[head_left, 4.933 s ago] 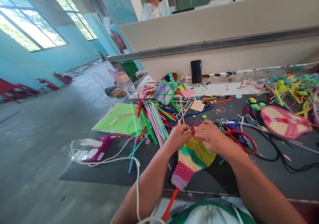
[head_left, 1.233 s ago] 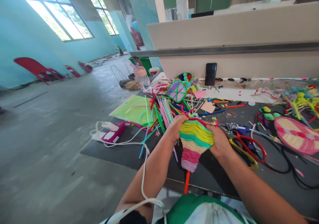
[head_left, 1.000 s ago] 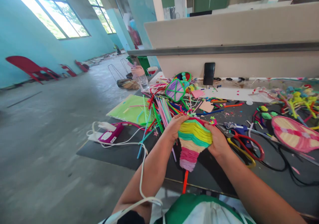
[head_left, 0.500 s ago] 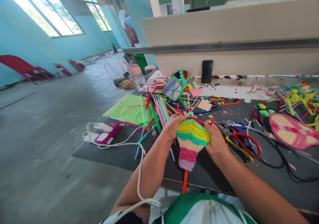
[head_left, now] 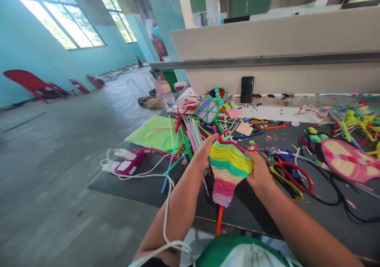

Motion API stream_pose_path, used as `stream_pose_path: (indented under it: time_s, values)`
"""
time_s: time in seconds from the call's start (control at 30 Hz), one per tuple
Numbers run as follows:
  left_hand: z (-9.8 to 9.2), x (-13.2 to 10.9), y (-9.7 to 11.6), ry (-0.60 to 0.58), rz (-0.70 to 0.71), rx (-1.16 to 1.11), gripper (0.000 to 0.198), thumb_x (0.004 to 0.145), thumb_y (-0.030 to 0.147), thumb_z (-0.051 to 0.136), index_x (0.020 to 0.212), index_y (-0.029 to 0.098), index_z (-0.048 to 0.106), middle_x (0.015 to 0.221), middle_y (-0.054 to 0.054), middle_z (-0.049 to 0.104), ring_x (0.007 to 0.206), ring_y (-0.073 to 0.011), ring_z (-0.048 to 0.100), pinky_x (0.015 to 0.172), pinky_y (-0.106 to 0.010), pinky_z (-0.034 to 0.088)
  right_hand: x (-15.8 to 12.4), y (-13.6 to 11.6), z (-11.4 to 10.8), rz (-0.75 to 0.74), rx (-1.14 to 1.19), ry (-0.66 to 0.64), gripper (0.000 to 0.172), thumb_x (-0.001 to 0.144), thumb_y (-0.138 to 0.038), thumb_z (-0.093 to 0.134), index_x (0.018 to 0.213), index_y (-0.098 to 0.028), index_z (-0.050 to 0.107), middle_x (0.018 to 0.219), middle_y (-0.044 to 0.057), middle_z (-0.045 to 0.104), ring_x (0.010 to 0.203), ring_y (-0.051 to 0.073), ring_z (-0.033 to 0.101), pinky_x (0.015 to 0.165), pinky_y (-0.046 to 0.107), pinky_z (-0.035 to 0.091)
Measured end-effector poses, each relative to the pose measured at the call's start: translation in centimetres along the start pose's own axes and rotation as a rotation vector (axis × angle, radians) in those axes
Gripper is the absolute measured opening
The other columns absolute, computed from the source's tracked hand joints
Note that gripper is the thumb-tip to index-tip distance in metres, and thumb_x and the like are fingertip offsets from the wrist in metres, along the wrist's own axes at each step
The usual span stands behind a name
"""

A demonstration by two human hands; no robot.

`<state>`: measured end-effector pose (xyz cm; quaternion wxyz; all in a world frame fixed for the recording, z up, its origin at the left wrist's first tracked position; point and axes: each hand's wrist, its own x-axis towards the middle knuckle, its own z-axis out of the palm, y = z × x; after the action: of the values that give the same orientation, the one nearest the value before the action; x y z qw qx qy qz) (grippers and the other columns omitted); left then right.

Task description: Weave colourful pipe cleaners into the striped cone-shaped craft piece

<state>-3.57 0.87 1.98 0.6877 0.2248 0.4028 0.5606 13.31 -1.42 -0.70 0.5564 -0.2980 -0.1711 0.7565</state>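
A striped craft piece (head_left: 228,166), banded in yellow, teal, beige, pink and lilac, is held up over the dark table (head_left: 127,187). An orange-red stem hangs from its narrow bottom. My left hand (head_left: 205,153) grips its left edge, and my right hand (head_left: 259,170) grips its right edge, both with fingers closed on it. Pink curled pieces stick up at its top. Red-handled scissors (head_left: 308,180) lie right of my right hand. Behind my left hand is a bundle of pastel stems (head_left: 192,130).
A purple power device (head_left: 129,164) with white cables sits at the left, one cable crossing my left forearm. At the back a phone (head_left: 247,89) leans upright and a bottle (head_left: 165,92) stands. A pink oval craft (head_left: 350,159) and black cables lie at the right.
The whole view has shifted slightly, so the surroundings appear a little lower. Both hands keep hold of the striped piece, which is tilted slightly differently.
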Motion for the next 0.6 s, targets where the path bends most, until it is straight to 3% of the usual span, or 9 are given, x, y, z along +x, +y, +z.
stream_pose_path:
  time_s: [0.2, 0.37, 0.6]
  values:
    - [0.1, 0.0, 0.1, -0.119, -0.165, -0.125, 0.028, 0.082, 0.035, 0.060, 0.089, 0.009, 0.070, 0.076, -0.011, 0.074, 0.077, -0.0250, 0.072, 0.080, -0.035, 0.055, 0.0, -0.1, 0.2, 0.068, 0.069, 0.121, 0.006, 0.062, -0.014, 0.066, 0.064, -0.019, 0.063, 0.060, 0.000, 0.070, 0.063, 0.020, 0.069, 0.073, 0.034, 0.057]
    - [0.2, -0.4, -0.4, -0.117, -0.233, -0.172, 0.034, 0.082, 0.035, 0.061, 0.100, 0.007, 0.069, 0.086, -0.014, 0.075, 0.084, -0.0280, 0.072, 0.085, -0.039, 0.054, 0.1, 0.0, 0.2, 0.124, 0.097, 0.092, 0.005, 0.066, -0.015, 0.062, 0.067, -0.018, 0.066, 0.066, 0.003, 0.073, 0.077, 0.025, 0.072, 0.078, 0.038, 0.057]
    - [0.2, -0.5, -0.8, -0.123, -0.244, -0.192, 0.039, 0.079, 0.038, 0.065, 0.102, 0.006, 0.069, 0.088, -0.014, 0.075, 0.089, -0.0305, 0.071, 0.087, -0.041, 0.054, 0.1, -0.1, 0.2, 0.100, 0.084, 0.097, 0.007, 0.065, -0.014, 0.061, 0.068, -0.016, 0.067, 0.069, 0.004, 0.074, 0.078, 0.026, 0.072, 0.080, 0.038, 0.057]
